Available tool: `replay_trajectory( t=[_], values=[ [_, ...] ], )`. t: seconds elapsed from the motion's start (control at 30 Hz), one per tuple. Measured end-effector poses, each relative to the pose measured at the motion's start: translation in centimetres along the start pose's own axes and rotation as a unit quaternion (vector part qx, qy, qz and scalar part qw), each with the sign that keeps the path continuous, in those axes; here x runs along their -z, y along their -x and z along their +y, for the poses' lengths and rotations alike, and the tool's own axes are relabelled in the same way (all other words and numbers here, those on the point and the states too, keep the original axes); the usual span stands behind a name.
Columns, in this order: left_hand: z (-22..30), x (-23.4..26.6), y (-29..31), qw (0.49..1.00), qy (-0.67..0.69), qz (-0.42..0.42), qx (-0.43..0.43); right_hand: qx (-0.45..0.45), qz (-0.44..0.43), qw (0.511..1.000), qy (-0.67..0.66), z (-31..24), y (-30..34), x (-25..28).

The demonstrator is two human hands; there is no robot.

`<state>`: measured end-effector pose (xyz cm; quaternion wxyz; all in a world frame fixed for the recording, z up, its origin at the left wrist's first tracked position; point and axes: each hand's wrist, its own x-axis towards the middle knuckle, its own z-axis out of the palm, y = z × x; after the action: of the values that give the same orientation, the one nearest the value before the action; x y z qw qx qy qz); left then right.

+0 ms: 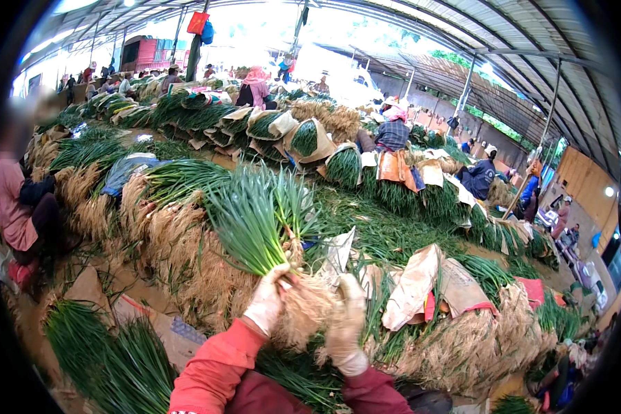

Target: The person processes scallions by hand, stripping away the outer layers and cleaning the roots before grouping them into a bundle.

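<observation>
My left hand [268, 301], in a pale glove, is closed around a bunch of green onions [245, 228] just above its roots. The long green leaves point up and away from me, and the tangled tan roots [302, 314] hang toward my right hand. Beside those roots is my right hand [346, 324], also gloved, raised with its fingers loosely stretched upward. Its fingertips are somewhat blurred, and I see nothing held in it.
Piled green onions [179, 234] with roots facing me stretch along the left. Brown paper sheets [414, 286] lie on the right pile. More onions [110, 359] lie at the lower left. A seated person [21, 200] is at far left, with several others among the rows behind.
</observation>
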<state>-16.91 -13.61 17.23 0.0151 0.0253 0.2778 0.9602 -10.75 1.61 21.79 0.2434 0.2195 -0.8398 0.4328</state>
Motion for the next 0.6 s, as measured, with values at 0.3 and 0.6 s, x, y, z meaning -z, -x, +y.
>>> replay_trajectory(
  t=[0.3, 0.6],
  values=[
    [-3.7, -2.7, 5.2, 0.997, 0.079, 0.003, 0.001, -0.051, 0.067, 0.91, -0.406, 4.3, 5.6, -0.7],
    [-1.1, 2.8, 8.6, 0.999, -0.01, 0.0, -0.048, -0.374, -0.225, 0.745, -0.504, 0.3, 13.0, -2.7]
  ],
)
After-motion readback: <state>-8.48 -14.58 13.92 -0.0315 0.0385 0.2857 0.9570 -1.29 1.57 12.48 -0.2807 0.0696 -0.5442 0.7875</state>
